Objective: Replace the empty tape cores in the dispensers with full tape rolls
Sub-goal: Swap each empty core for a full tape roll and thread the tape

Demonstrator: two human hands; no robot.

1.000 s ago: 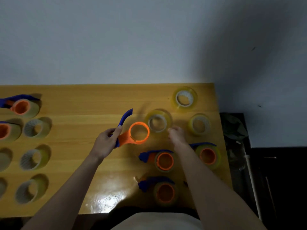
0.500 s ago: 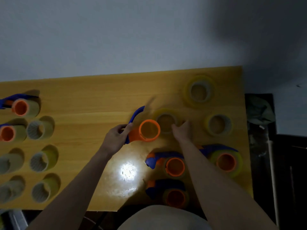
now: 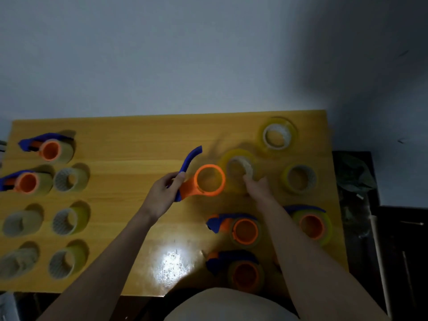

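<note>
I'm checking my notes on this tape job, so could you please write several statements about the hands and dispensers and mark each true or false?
1. The left hand holds a dispenser whose orange ring has no roll on it. True.
2. The right hand rests on a loaded dispenser. False: it is at a loose yellow tape roll.
3. The held dispenser's handle is green. False: it is blue.
4. Two more loose rolls lie right of that roll on the table. True.

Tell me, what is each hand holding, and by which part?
The left hand grips the orange and blue dispenser by its blue handle. The right hand has its fingers on the rim of a yellow tape roll.
</note>
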